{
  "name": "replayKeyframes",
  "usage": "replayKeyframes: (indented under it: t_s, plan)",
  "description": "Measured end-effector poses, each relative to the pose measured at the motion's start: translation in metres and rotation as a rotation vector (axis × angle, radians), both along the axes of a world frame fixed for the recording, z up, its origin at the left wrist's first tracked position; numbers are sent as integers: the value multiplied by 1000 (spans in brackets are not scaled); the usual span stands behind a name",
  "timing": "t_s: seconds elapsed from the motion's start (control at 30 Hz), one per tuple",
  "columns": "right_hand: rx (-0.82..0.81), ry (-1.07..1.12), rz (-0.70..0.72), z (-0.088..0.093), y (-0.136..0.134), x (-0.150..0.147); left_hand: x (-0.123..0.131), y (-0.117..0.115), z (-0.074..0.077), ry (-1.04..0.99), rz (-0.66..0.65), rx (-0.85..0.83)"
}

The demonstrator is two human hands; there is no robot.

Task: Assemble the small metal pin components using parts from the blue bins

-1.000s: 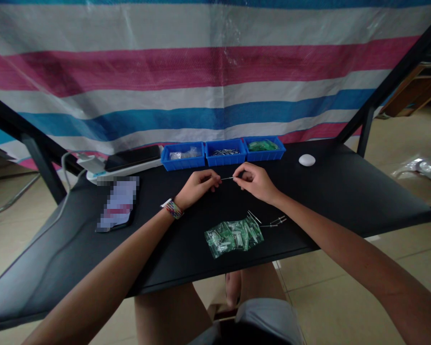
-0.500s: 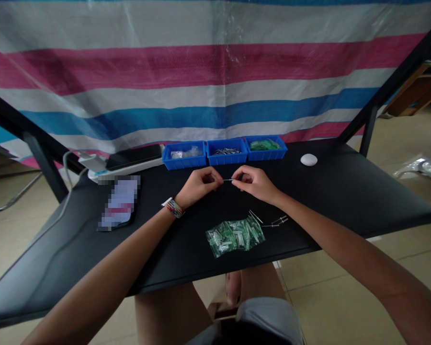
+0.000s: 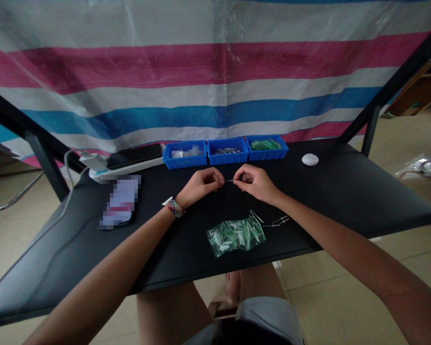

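Near the middle of the table, my left hand (image 3: 207,184) pinches one end of a thin metal pin (image 3: 229,180) between thumb and fingertips. My right hand (image 3: 254,182) is closed on the pin's other end, so it lies level between the two hands. Most of its length is covered by fingers. Closer to me lies a green clear bag (image 3: 236,236) with several small pale pieces in or on it. Beside the bag's right edge rest several loose thin metal pins (image 3: 276,223), some with a small crosspiece.
Behind my hands stand three blue bins: the left bin (image 3: 185,162) has clear packets, the middle bin (image 3: 228,157) metal pins, the right bin (image 3: 268,154) green bags. A white mouse (image 3: 310,159) sits to the right. Leftward are a phone (image 3: 121,201) and a power strip (image 3: 129,168).
Both hands keep hold of the pin in nearly the same place. The whole view has shifted very slightly; the bag and loose pins lie as before.
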State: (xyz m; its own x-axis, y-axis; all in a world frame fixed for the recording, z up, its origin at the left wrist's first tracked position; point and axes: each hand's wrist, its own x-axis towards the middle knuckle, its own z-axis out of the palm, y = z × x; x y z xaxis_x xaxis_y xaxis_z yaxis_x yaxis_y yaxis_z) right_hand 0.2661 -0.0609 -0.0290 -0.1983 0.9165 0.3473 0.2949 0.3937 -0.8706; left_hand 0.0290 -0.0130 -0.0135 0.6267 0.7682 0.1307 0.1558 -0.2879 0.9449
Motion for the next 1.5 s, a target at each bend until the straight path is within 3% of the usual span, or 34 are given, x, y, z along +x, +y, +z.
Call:
replayKeyframes:
  t_s: [0.27, 0.6, 1.27, 1.4, 1.5]
  plan:
    - [31, -17, -19, -1, 2, 0, -1, 3, -5, 41, -19, 45]
    - [-131, 70, 60, -3, 4, 3, 1, 1, -4, 8, 32, 53]
    - [-134, 72, 39, -3, 5, -1, 1, 0, -5, -32, 48, 10]
    - [-67, 120, -97, 8, 9, 9, 2, 1, -7, -47, 49, -8]
    - [145, 159, -327, 33, 23, 32, 1, 1, -8, -59, 41, -29]
